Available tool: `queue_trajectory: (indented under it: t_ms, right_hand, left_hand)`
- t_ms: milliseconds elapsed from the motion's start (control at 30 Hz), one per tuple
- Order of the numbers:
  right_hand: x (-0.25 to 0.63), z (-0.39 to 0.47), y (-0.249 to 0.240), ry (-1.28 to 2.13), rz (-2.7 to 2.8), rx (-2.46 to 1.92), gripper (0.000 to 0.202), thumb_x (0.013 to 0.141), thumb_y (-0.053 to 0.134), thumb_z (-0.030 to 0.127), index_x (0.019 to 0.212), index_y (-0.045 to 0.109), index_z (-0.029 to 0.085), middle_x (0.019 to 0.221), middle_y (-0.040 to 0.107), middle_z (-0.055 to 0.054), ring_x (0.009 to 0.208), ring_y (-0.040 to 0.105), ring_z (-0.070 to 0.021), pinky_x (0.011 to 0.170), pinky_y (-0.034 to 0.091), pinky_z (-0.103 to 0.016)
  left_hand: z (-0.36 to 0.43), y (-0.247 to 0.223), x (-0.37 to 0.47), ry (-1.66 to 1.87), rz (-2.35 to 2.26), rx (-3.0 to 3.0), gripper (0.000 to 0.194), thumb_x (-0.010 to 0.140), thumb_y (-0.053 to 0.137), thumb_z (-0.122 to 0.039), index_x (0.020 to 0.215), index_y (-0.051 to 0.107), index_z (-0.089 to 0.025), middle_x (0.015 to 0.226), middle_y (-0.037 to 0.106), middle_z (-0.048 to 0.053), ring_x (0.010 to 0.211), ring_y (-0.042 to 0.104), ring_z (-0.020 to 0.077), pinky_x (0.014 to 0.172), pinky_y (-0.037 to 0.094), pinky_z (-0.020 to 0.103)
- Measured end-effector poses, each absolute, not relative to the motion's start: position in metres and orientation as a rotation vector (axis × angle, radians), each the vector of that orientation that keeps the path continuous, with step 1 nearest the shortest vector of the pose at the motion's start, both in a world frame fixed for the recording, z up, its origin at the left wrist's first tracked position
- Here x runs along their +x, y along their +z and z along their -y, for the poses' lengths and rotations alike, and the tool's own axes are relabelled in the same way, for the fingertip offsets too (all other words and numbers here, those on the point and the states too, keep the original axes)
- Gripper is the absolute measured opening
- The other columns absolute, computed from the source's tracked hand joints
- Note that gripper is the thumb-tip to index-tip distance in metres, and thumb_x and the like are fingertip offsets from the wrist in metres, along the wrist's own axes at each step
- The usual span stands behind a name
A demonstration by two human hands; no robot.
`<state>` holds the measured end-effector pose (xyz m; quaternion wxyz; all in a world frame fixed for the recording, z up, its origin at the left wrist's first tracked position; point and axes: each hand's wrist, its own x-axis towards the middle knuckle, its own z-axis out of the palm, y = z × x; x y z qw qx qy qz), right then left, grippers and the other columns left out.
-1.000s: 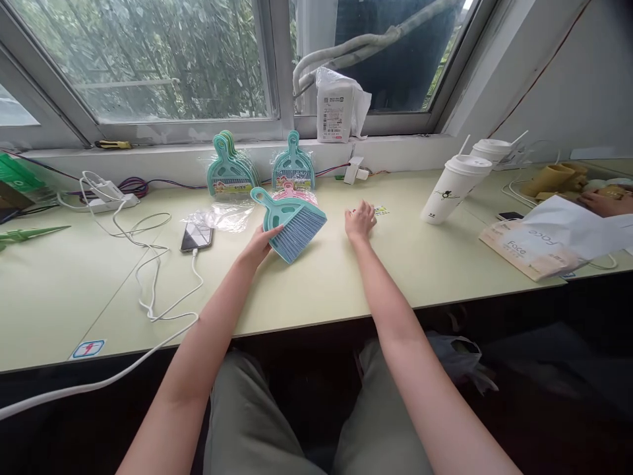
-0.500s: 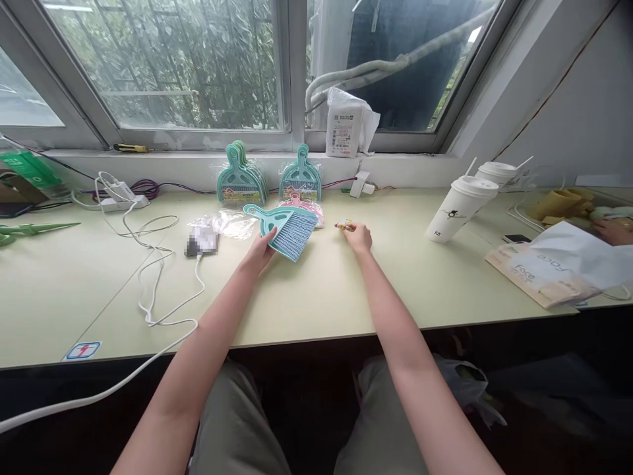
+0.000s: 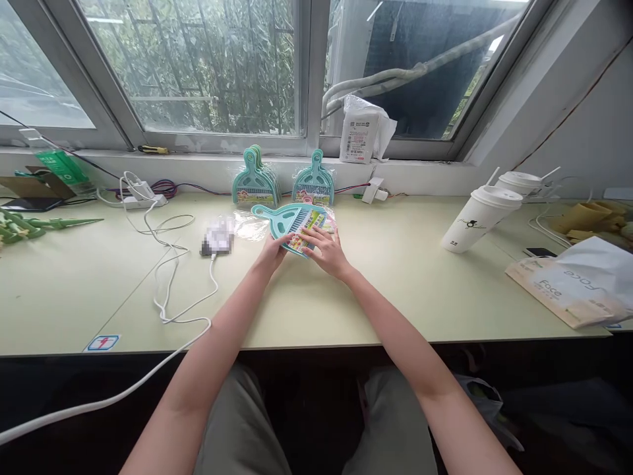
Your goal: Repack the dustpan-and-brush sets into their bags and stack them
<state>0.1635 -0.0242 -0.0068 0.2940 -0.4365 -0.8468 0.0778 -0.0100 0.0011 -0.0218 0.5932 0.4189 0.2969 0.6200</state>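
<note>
My left hand (image 3: 273,254) grips the lower left edge of a teal mini dustpan (image 3: 279,222), its thumb on the front. A blue-bristled brush (image 3: 297,221) lies in the pan. Over the bristles sits a colourful printed label card (image 3: 312,223). My right hand (image 3: 329,254) rests on the card with fingers spread, pressing it against the brush. Behind the pan, a pink dustpan (image 3: 330,214) in clear wrap is mostly hidden. A stack of wrapped teal dustpan sets (image 3: 254,181) leans at the wall, with another wrapped set (image 3: 314,181) to its right.
Clear plastic wrapping (image 3: 250,225) and a blurred device (image 3: 217,237) on a white cable (image 3: 175,320) lie left. Two lidded cups (image 3: 477,218) and a paper bag (image 3: 568,280) stand right. A power strip (image 3: 143,200) and green bottle (image 3: 62,165) are at back left.
My right hand has moved left with the card and laid it over the brush bristles. Its fingers have spread from a pinch. My left hand still holds the dustpan. The view has shifted slightly.
</note>
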Motion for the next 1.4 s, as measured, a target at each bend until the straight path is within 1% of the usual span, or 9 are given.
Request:
queue_trajectory:
  t_ms: [233, 367, 500, 633, 767, 833, 933, 1133, 1400]
  right_hand:
    - [0.165, 0.007, -0.019, 0.449, 1.832, -1.1, 0.059, 0.084, 0.056, 0.049, 0.139, 0.041, 0.033, 0.155, 0.026, -0.001, 0.145, 0.01, -0.0254, 0.117, 0.006, -0.053]
    - [0.167, -0.004, -0.028, 1.062, 1.395, -0.859, 0.083, 0.077, 0.065, 0.043, 0.146, 0.02, 0.031, 0.14, 0.048, -0.006, 0.133, 0.041, -0.0238, 0.11, 0.035, -0.046]
    - [0.173, -0.01, -0.035, 1.388, 1.022, -0.753, 0.076, 0.064, 0.077, 0.023, 0.129, 0.039, 0.028, 0.109, 0.067, -0.002, 0.109, 0.062, -0.0206, 0.097, 0.051, -0.039]
    - [0.177, -0.013, -0.034, 1.525, 0.943, -0.762, 0.043, 0.062, 0.078, 0.016, 0.1, 0.057, 0.021, 0.097, 0.07, -0.003, 0.098, 0.066, -0.0208, 0.092, 0.054, -0.037]
    - [0.185, -0.013, -0.026, 1.493, 0.94, -0.73, 0.034, 0.062, 0.078, 0.013, 0.091, 0.062, 0.018, 0.096, 0.072, -0.004, 0.095, 0.067, -0.0211, 0.091, 0.056, -0.037]
    - [0.191, -0.013, -0.022, 1.459, 0.941, -0.708, 0.032, 0.062, 0.078, 0.012, 0.09, 0.063, 0.018, 0.094, 0.072, -0.004, 0.093, 0.068, -0.0205, 0.089, 0.057, -0.036]
    - [0.2, -0.014, -0.019, 1.412, 0.909, -0.716, 0.029, 0.063, 0.076, 0.011, 0.087, 0.063, 0.018, 0.09, 0.072, -0.003, 0.089, 0.069, -0.0186, 0.087, 0.058, -0.034]
    - [0.214, -0.019, -0.022, 1.35, 0.807, -0.781, 0.025, 0.065, 0.071, 0.006, 0.086, 0.062, 0.017, 0.089, 0.071, -0.002, 0.084, 0.069, -0.0154, 0.085, 0.058, -0.029]
    - [0.226, -0.024, -0.025, 1.301, 0.711, -0.863, 0.023, 0.067, 0.067, 0.002, 0.085, 0.062, 0.016, 0.089, 0.071, -0.003, 0.08, 0.069, -0.0134, 0.078, 0.06, -0.023]
  left_hand:
    - [0.002, -0.018, -0.008, 1.458, -0.698, 0.989, 0.062, 0.057, 0.079, -0.01, 0.114, 0.055, -0.018, 0.109, 0.067, 0.007, 0.107, 0.062, 0.0241, 0.098, 0.049, 0.039]
    - [0.003, -0.015, -0.007, 1.352, -0.716, 1.024, 0.055, 0.057, 0.079, -0.011, 0.107, 0.057, -0.016, 0.105, 0.067, 0.007, 0.106, 0.062, 0.0259, 0.1, 0.048, 0.042]
    - [0.006, -0.016, -0.009, 1.243, -0.71, 1.076, 0.062, 0.057, 0.08, -0.011, 0.113, 0.055, -0.017, 0.108, 0.067, 0.007, 0.108, 0.061, 0.025, 0.1, 0.047, 0.042]
    - [0.007, -0.013, -0.014, 1.132, -0.777, 1.15, 0.062, 0.066, 0.078, -0.026, 0.122, 0.052, -0.018, 0.112, 0.065, 0.01, 0.107, 0.061, 0.0248, 0.099, 0.047, 0.043]
    - [-0.001, -0.012, -0.026, 1.203, -1.032, 1.339, 0.054, 0.089, 0.043, -0.054, 0.129, 0.049, -0.019, 0.124, 0.06, 0.013, 0.118, 0.054, 0.0268, 0.099, 0.044, 0.044]
    - [-0.006, -0.016, -0.034, 1.297, -1.376, 1.537, 0.055, 0.093, 0.032, -0.05, 0.135, 0.044, -0.018, 0.134, 0.052, 0.014, 0.128, 0.044, 0.0274, 0.105, 0.038, 0.045]
    - [-0.008, -0.024, -0.044, 1.004, -1.913, 1.991, 0.057, 0.091, 0.043, -0.034, 0.143, 0.034, -0.012, 0.144, 0.041, 0.017, 0.138, 0.027, 0.0308, 0.112, 0.024, 0.048]
    - [-0.001, -0.026, -0.047, 0.334, -2.309, 2.376, 0.069, 0.082, 0.03, 0.0, 0.149, 0.014, -0.006, 0.117, 0.058, 0.021, 0.111, 0.053, 0.0271, 0.089, 0.044, 0.038]
    - [0.006, -0.009, -0.057, 0.175, -2.437, 2.402, 0.041, 0.072, 0.039, 0.006, 0.096, 0.069, -0.008, 0.089, 0.064, 0.018, 0.1, 0.054, 0.0304, 0.091, 0.035, 0.043]
